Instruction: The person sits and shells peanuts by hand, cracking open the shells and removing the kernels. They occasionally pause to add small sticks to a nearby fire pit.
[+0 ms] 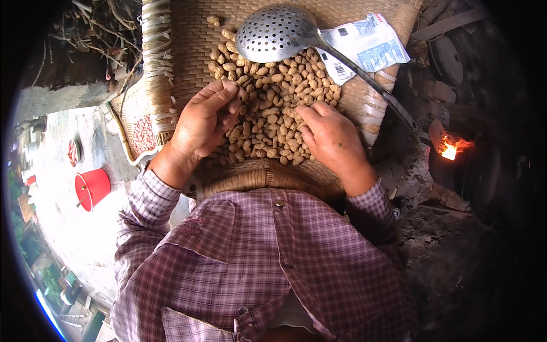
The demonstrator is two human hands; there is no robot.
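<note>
Unshelled peanuts (273,117) lie heaped in a woven bamboo tray (192,47) against my body. My left hand (201,119) is over the heap's left side, its thumb and forefinger pinched together; whether a peanut is between them is too small to tell. On the right, my right hand (335,137) reaches down onto the peanuts with its fingers curled, and their tips partly hide what they touch. A perforated metal skimmer (275,34) rests bowl-up over the far peanuts. Its handle crosses a white plastic packet (369,45) bearing print and slants over the tray's right edge.
A fire (449,149) burns in a dark stove opening at right, close to the skimmer handle's end. Left of the tray, a second woven tray (124,102) holds reddish kernels (144,134). A red bucket (96,186) stands farther left. Dry twigs (102,30) lie at upper left.
</note>
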